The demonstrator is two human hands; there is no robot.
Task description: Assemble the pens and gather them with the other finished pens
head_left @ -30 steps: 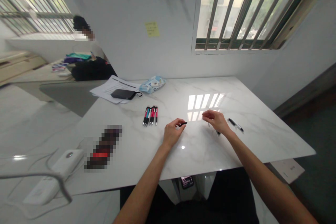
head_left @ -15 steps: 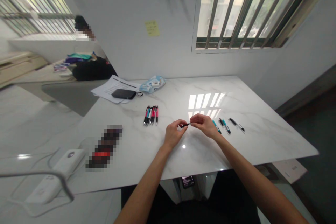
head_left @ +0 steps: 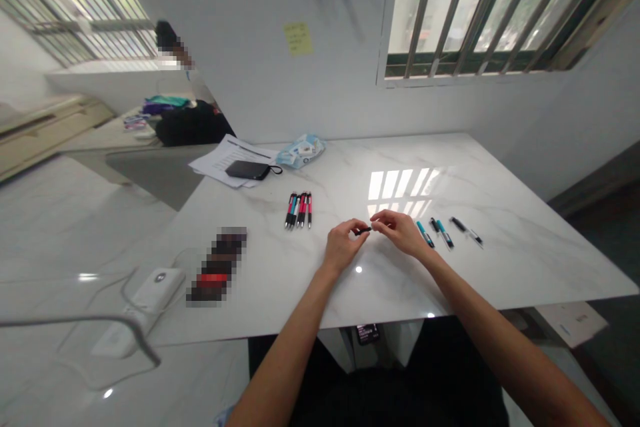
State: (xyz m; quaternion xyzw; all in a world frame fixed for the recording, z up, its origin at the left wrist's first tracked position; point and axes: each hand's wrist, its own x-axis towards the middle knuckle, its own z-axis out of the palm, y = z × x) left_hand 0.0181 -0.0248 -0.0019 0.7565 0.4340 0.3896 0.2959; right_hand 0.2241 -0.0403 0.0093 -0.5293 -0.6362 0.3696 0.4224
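I hold a small black pen part (head_left: pixel 363 231) between my two hands, just above the tabletop (head_left: pixel 500 167) and near its front middle. My left hand (head_left: pixel 343 247) pinches its left end with thumb and forefinger; my right hand (head_left: pixel 400 232) meets it from the other side, its fingers (head_left: pixel 383 218) pressed together at the right tip. The part's long axis runs roughly left to right, nearly level, so each hand comes at it end-on and the two face each other along that line. Both hands touch it, and I cannot tell which one carries more of it.

Just beside my right wrist, on the tabletop, lie loose pen pieces (head_left: pixel 440 232), some teal and some black, with a further black and clear pen (head_left: pixel 466 229) a little to their right. Well apart, ahead of my left hand, a tidy row of red, teal and black pens (head_left: pixel 299 209) lies with the long axes pointing away from me. Farther back are a black pouch (head_left: pixel 247 170) on papers (head_left: pixel 220 157) and a blue packet (head_left: pixel 301 149).
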